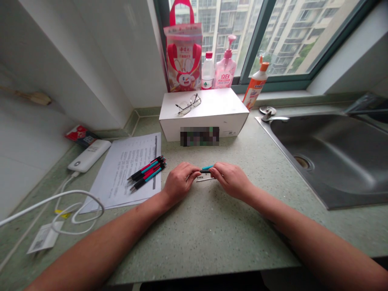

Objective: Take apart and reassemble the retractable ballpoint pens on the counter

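Note:
Between my two hands is a short black pen piece [205, 171], held level just above the counter. My left hand [181, 180] pinches its left end between thumb and fingers. On the other end, my right hand [230, 178] closes in the same way, with its fingertips hiding that tip. A blue pen barrel [207, 167] shows just behind the black piece, partly covered by my right fingers; whether that hand touches it I cannot tell. A thin pale pen refill [205, 180] lies on the counter beneath, near some tiny parts too small to name.
Several red, blue and black pens [148, 173] lie on printed sheets [112, 178] at left. Beyond are a power bank [89, 155] and a white cable [75, 196]. Glasses [188, 106] rest on a white box [209, 117] behind my hands. A steel sink [333, 161] is at right.

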